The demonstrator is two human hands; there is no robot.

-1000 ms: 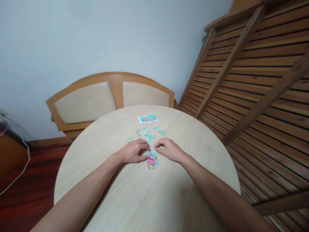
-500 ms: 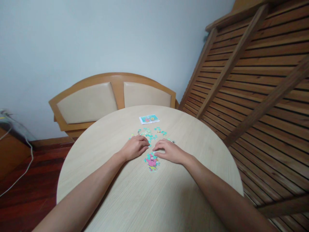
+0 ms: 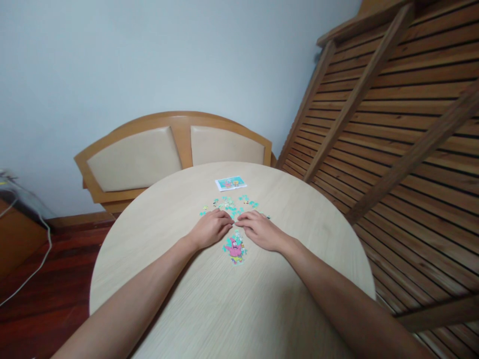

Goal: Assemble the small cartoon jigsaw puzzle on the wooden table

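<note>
A partly joined puzzle section point(image 3: 235, 249) with a pink starfish figure lies on the round table, just below my hands. Loose turquoise puzzle pieces point(image 3: 226, 203) are scattered beyond my fingers. My left hand point(image 3: 214, 227) and my right hand point(image 3: 258, 228) meet almost fingertip to fingertip above the joined section. The fingers of both are pinched together, and whatever small thing they hold between them is too small to make out.
A picture card point(image 3: 231, 183) lies at the far side of the round table point(image 3: 149, 239). Behind it stands a padded headboard point(image 3: 179, 119). Wooden slats point(image 3: 374, 149) lean at the right, and a white cable point(image 3: 48, 249) hangs at the left.
My right hand has moved up and left, off the top of the joined section, and its fingers have closed. My left fingertips now nearly touch my right ones.
</note>
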